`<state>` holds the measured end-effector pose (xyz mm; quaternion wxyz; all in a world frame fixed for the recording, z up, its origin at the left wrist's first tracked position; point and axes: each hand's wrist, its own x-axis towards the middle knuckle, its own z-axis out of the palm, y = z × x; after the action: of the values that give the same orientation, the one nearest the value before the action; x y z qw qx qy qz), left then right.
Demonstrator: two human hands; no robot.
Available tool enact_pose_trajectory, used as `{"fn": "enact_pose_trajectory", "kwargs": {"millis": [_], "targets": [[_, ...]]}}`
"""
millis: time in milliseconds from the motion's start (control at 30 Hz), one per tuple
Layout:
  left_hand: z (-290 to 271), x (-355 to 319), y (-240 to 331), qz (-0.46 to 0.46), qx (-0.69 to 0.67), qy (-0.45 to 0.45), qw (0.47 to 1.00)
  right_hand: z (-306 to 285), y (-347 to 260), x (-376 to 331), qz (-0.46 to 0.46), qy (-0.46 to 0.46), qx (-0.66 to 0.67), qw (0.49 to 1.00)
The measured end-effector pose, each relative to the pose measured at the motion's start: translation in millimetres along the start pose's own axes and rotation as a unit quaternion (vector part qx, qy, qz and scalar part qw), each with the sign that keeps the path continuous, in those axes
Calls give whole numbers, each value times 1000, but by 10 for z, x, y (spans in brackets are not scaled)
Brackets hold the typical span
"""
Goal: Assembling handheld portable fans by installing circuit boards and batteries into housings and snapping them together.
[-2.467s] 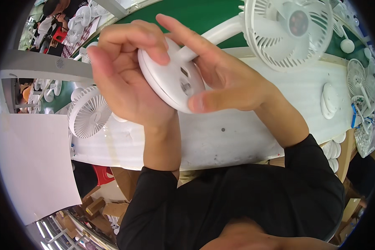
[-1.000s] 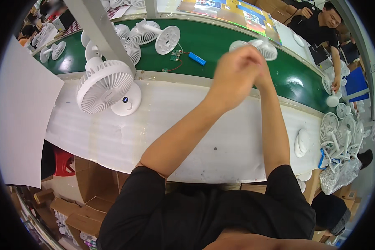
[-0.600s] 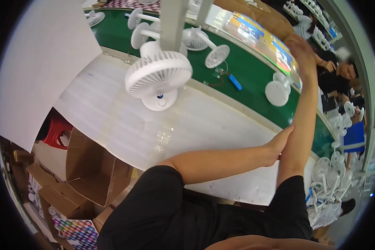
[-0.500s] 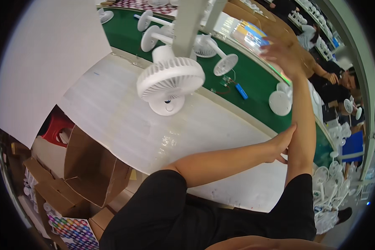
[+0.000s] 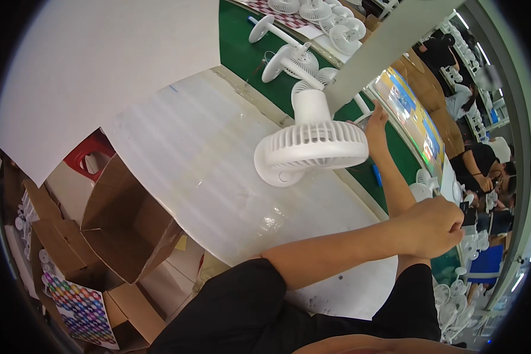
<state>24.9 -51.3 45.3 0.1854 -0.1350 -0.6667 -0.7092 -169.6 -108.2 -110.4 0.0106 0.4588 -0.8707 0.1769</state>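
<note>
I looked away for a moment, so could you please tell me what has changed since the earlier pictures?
The white fan base held in both hands is gone from them. The right hand now stretches out over the green belt; the left hand is a loose fist. The assembled fan still stands on the white bench.

You have open room across the middle of the white bench [image 5: 177,159], from its near edge to the far one. The white fan [image 5: 311,150] stands at the far edge and blocks that side, with your right hand [image 5: 376,121] just beyond it. More fans [image 5: 289,59] crowd the green belt [image 5: 242,35] behind.
</note>
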Motion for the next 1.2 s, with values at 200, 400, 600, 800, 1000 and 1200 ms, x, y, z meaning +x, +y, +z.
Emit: {"fn": "enact_pose_trajectory", "kwargs": {"millis": [200,400,600,800,1000,1200], "targets": [[91,22,-30,18,-27,-16,999,36,-431,-10,48,-8,29,998],[87,14,37,10,-48,-20,999,540,-350,494,-167,61,-8,984],[95,-43,0,16,-23,-4,1000,782,-1046,872,-138,-40,301,943],[296,136,-60,11,-29,-23,999,927,-133,1342,-342,58,255,903],[361,13,-111,-70,-92,17,993,-550,189,-381,-83,-52,500,860],[948,70,-666,-113,-31,-40,992,-2844,642,-2303,-37,412,501,760]]}}
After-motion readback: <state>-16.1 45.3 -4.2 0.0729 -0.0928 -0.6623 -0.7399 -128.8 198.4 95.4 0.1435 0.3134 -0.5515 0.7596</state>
